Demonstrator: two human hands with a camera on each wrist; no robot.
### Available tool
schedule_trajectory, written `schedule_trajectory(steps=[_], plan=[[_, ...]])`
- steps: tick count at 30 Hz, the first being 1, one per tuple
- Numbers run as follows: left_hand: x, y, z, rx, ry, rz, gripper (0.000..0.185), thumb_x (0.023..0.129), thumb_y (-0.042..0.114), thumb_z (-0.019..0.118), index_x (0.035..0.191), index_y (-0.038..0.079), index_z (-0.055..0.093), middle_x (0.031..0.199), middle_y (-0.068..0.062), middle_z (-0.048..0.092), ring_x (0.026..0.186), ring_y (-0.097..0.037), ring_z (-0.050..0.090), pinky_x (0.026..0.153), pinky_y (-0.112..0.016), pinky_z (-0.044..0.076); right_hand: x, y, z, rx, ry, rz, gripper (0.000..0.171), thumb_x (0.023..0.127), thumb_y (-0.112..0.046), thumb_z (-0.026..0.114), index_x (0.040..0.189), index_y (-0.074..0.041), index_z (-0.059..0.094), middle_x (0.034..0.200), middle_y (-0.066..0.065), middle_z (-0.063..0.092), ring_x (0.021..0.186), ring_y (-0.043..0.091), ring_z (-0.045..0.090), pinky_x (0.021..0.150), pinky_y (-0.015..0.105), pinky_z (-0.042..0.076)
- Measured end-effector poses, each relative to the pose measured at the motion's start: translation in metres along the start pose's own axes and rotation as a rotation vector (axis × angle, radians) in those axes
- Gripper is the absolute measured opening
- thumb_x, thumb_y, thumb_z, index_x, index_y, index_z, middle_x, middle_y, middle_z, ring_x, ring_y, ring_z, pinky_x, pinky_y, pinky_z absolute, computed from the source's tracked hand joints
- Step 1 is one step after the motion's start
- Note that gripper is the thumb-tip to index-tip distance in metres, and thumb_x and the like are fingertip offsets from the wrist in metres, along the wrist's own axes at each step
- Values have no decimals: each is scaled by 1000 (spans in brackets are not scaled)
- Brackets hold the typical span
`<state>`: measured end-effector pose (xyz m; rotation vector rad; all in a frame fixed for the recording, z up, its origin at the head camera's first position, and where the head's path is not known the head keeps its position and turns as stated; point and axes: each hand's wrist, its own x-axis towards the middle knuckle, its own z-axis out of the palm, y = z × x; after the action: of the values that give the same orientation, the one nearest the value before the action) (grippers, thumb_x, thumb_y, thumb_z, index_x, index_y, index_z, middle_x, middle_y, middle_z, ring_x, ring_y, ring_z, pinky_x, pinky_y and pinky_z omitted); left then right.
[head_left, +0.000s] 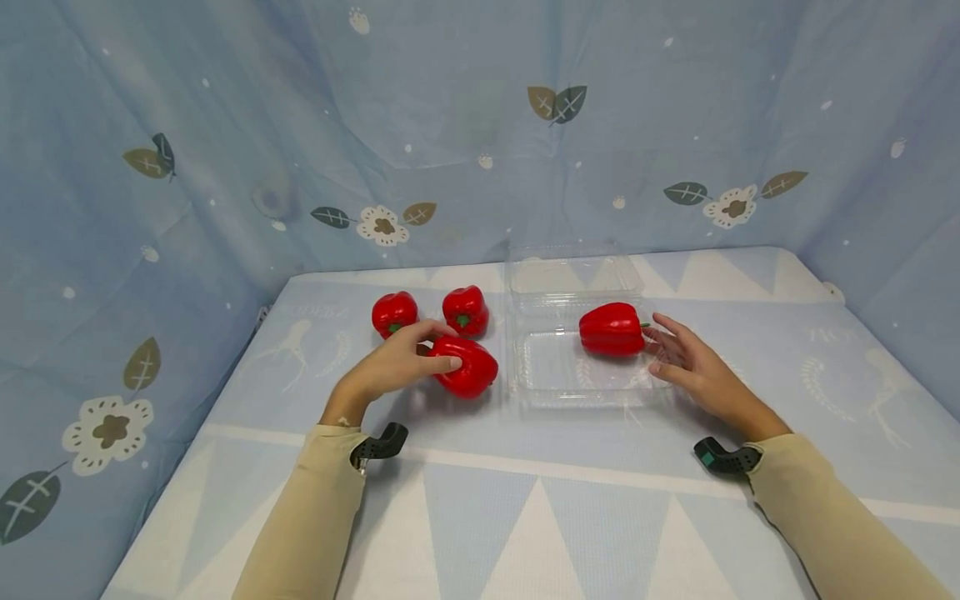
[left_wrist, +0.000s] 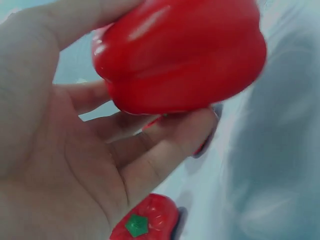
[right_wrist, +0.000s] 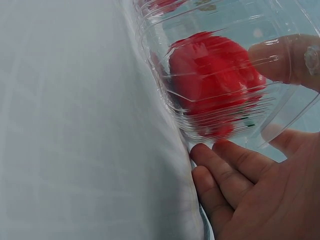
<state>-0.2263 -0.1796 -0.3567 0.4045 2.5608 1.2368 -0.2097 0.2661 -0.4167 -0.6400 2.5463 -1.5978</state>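
My left hand (head_left: 401, 358) grips a red bell pepper (head_left: 468, 367), thumb on the near side. In the left wrist view this bell pepper (left_wrist: 185, 55) fills the top, with the fingers curving under it. An open clear plastic clamshell box (head_left: 558, 396) lies to its right. Another red bell pepper (head_left: 611, 329) lies on its side in the box, its stem toward my right hand (head_left: 697, 371). That hand rests at the box's right end with its fingers spread. In the right wrist view, the fingertips (right_wrist: 202, 152) are by the clear wall.
Behind the left hand stand two more red bell peppers, one at the left (head_left: 393, 312) and one by the box (head_left: 465, 310). The clear lid (head_left: 573, 275) is tipped back toward the blue patterned curtain (head_left: 465, 150). A patterned cloth (head_left: 480, 500) covers the table.
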Motion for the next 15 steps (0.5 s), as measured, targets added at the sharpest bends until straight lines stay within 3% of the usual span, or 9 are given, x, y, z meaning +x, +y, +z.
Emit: schedule_trajectory(steps=[6, 15], plan=[[1, -2, 1, -144, 12, 22, 51, 80, 37, 75, 122, 19, 51, 119, -2, 56, 111, -26, 55, 84, -38, 52, -1, 1, 1, 5, 0, 4, 74, 95, -11, 57, 153, -9, 10, 152, 20, 28, 133, 43, 34, 92, 8, 36], [3, -1, 3, -204, 3, 38, 56, 81, 36, 75, 127, 17, 49, 125, -3, 53, 116, -27, 52, 85, -39, 53, 0, 0, 0, 2, 0, 2, 74, 95, -11, 56, 153, -12, 10, 152, 21, 27, 134, 42, 32, 92, 8, 35]])
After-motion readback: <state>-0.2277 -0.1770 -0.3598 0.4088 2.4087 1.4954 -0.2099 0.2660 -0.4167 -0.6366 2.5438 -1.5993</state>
